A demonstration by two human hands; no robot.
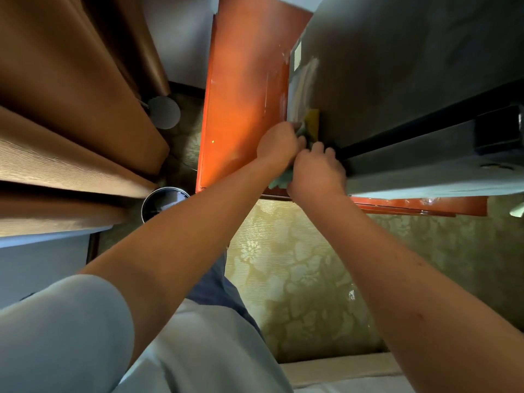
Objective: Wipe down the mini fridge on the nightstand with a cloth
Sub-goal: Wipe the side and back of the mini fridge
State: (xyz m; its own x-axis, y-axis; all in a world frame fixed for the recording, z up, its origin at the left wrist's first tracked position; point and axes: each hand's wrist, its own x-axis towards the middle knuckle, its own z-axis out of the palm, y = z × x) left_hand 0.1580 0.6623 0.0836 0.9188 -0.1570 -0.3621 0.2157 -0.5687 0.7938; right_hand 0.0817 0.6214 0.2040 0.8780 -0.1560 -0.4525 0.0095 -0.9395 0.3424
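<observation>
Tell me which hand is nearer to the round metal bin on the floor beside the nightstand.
The left hand. It grips the cloth at the fridge's side, above and right of the bin in the image. The right hand lies farther right, at the fridge's front corner.

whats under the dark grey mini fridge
The dark grey mini fridge stands on an orange-red wooden nightstand, whose top shows beside it. The part beneath the fridge is covered, so anything there cannot be seen.
</observation>
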